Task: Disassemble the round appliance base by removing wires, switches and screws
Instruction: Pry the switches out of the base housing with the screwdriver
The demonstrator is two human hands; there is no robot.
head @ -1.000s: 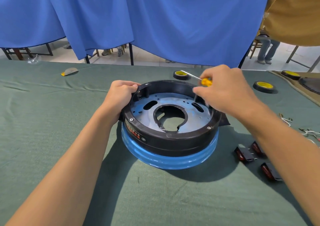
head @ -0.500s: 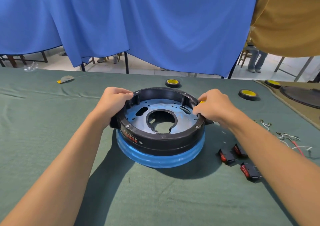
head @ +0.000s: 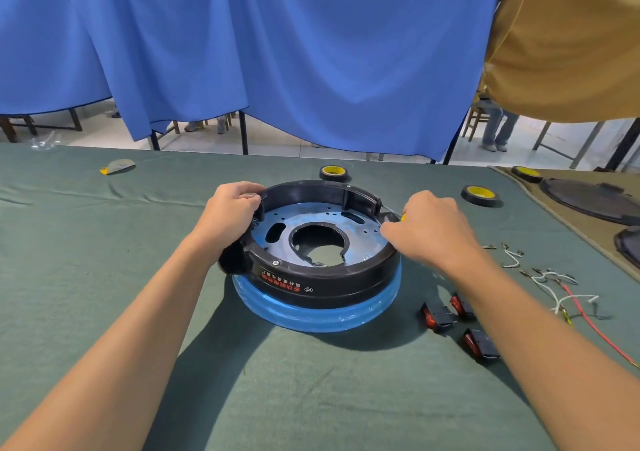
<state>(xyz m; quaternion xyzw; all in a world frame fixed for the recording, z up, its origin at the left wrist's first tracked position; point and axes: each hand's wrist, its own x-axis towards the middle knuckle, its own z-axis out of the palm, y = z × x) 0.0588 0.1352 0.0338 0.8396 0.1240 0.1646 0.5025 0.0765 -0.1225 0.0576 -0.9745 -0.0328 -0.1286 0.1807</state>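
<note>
One base (head: 311,288), flat, opens upward; left hand (head: 230,213) grips rim (head: 301,184), right hand (head: 429,232) screwdriver (head: 402,215).

- The round appliance base (head: 322,277) sits centre frame on the table (head: 104,260).
- The left hand (head: 230,211) grips its left rim. The right hand (head: 427,230), at the right rim, holds what may be a small tool (head: 402,215), mostly hidden.
- Three switches (head: 437,315) lie lower right, with wires (head: 550,282) further right.
- Two tape rolls (head: 333,172) lie behind the base.
</note>
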